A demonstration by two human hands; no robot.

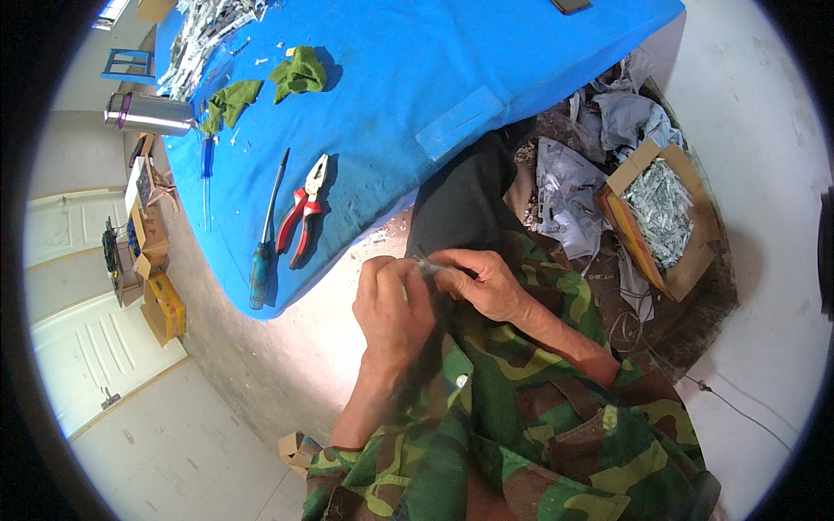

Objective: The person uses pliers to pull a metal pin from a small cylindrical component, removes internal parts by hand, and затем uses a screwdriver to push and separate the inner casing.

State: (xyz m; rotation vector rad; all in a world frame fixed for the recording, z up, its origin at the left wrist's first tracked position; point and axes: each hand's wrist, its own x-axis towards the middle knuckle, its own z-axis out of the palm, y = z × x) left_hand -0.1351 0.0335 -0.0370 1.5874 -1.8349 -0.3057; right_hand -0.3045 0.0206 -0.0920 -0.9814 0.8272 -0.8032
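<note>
Above my lap, my left hand point(393, 300) and my right hand point(486, 285) meet with bent fingers. Between their fingertips sits a small greyish piece point(427, 267), mostly covered by the fingers and too small to name. Both hands are closed on it. On the blue-covered table ahead and to the left lie combination pliers point(301, 211) with red and black handles, jaws pointing away. Beside them rests a screwdriver point(260, 269) with a teal handle and dark shaft. A second screwdriver point(207, 161) with a blue handle lies farther left.
Two green cloths point(300, 74) and a heap of thin metallic strips point(204, 39) lie on the blue table cover point(382, 95). A steel cylinder point(152, 114) stands at its left edge. To my right, a cardboard box point(638, 165) holds many silvery strips, next to plastic bags point(569, 187).
</note>
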